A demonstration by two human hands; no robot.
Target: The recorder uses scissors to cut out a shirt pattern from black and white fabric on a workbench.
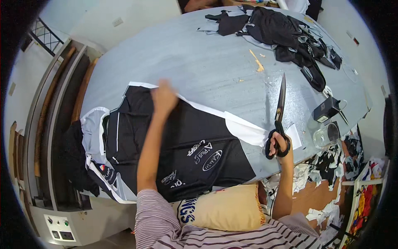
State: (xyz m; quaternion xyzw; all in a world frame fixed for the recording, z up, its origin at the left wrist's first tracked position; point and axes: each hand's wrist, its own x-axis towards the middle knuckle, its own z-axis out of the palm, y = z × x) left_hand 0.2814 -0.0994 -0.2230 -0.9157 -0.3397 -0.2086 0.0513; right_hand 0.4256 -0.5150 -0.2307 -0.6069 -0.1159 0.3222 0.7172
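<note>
Black printed fabric (186, 137) with a white strip along its far edge lies spread over the near part of the grey table (153, 54). My left hand (164, 98) is on its far edge, blurred by motion, so its fingers do not show clearly. Large black-handled scissors (280, 103) are in my right hand (278, 145), blades nearly together and pointing away from me. Beneath that hand, a white piece of fabric or paper (248, 129) reaches right from the black cloth. Folded grey, white and black garment pieces (95, 128) are bunched at its left.
A pile of black cut pieces (269, 27) covers the far right. On the right stand a small black box (326, 109) and a glass jar (326, 135). Scraps (327, 166) litter the floor beyond the edge. A cream printed cushion or sack (224, 207) rests against me.
</note>
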